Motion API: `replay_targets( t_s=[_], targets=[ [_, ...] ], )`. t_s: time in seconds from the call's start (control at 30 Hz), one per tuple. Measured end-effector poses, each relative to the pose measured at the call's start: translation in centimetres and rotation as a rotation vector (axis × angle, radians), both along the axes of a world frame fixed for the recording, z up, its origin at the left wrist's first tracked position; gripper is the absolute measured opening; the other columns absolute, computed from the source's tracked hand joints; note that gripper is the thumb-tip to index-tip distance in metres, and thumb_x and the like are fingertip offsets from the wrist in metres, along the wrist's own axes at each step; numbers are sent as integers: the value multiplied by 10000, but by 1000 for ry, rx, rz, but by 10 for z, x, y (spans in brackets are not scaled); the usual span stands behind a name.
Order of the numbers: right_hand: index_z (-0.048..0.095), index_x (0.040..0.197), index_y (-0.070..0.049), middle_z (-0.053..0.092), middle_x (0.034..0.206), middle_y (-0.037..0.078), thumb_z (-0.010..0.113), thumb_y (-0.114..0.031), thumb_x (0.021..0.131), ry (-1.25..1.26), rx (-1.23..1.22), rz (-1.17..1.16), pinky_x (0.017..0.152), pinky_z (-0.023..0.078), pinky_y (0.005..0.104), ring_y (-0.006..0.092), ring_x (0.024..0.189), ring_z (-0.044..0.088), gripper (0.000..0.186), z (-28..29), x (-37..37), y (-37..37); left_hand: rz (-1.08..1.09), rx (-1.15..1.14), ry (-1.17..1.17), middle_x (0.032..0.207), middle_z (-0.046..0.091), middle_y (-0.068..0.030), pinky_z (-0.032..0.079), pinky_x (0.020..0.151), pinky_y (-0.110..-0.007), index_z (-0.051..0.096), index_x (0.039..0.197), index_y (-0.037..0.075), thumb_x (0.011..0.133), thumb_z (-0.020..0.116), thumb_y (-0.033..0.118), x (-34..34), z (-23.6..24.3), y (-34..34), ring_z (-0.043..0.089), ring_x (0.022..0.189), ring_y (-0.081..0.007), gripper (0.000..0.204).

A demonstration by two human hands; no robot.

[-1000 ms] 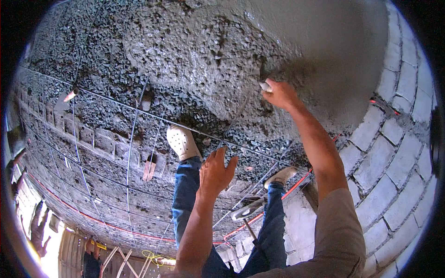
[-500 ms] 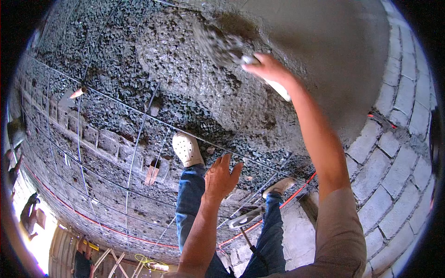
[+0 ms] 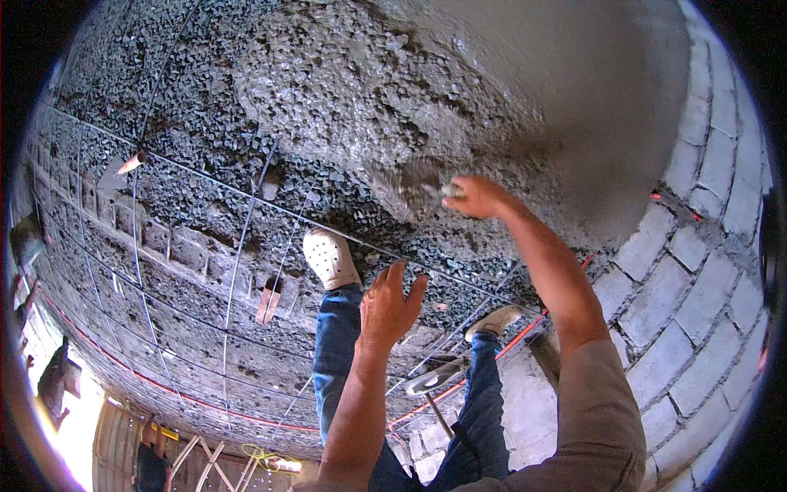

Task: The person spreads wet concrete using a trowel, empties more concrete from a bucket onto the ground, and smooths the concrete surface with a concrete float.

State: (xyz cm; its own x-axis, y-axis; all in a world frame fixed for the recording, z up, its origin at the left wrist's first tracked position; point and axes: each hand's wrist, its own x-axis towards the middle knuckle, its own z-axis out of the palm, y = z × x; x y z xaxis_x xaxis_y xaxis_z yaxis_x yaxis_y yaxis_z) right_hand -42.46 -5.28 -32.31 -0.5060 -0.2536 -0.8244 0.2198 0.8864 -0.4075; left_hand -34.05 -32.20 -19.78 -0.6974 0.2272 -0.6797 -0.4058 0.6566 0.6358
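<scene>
My right hand (image 3: 479,198) grips the handle of a trowel (image 3: 410,182). Motion smears its blade, which is low over the rough wet concrete (image 3: 352,98). Smooth grey concrete (image 3: 607,74) lies beyond it to the right. My left hand (image 3: 392,307) holds nothing; its thumb stands apart from the fingers. It hovers in front of my knee, near a steel rebar (image 3: 361,246) that runs across the gravel (image 3: 197,98). Whether it touches anything below, I cannot tell.
My pale clogs (image 3: 330,258) stand by the rebar grid. Another trowel (image 3: 131,162) rests at the left. A red hose-like line (image 3: 525,336) passes my right foot. A block wall (image 3: 689,312) curves along the right. A grey flat-topped thing (image 3: 434,378) is between my legs. People (image 3: 150,459) are at lower left.
My right hand has drawn the trowel back toward me, from the far concrete to the edge near the gravel. My left hand has barely moved.
</scene>
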Motion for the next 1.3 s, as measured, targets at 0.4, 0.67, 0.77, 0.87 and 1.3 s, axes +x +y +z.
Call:
replay_targets(
  t_s=[0.4,0.67,0.77,0.87,1.3],
  targets=[
    [549,1064,-16,649,892,200,624,-391,834,364,151,61,665,486,452,362,805,640,446,59,-74,-3,-28,-35,-162,1152,573,-222,442,899,-435,516,1197,-1,863,588,338,-3,1,-3,547,1078,-388,482],
    [516,841,-90,529,652,6,566,-471,876,-159,-116,-501,414,413,226,81,512,469,386,55,-175,-59,-8,-11,-50,1060,592,-245,474,818,-466,520,1181,-4,864,583,327,-3,-2,-3,581,977,-403,463],
    [548,876,-110,578,706,49,586,-524,840,-82,-267,-651,469,431,301,136,580,540,416,63,-123,-68,-23,-36,-129,1071,590,-245,471,826,-467,519,1188,0,868,575,335,-9,0,-7,577,987,-407,467],
    [552,967,-56,610,777,105,565,-441,877,265,-111,-466,619,473,401,252,651,590,395,72,-75,-64,4,-18,-83,1066,589,-250,471,816,-471,521,1180,-2,869,570,344,-12,2,-9,577,975,-413,468],
    [487,1098,-21,627,976,236,489,-476,890,619,277,-291,767,490,472,406,894,620,501,2,-167,-30,-13,-22,-143,1147,573,-230,443,894,-428,520,1207,6,874,571,333,-14,1,-6,553,1075,-384,470]
  ],
)
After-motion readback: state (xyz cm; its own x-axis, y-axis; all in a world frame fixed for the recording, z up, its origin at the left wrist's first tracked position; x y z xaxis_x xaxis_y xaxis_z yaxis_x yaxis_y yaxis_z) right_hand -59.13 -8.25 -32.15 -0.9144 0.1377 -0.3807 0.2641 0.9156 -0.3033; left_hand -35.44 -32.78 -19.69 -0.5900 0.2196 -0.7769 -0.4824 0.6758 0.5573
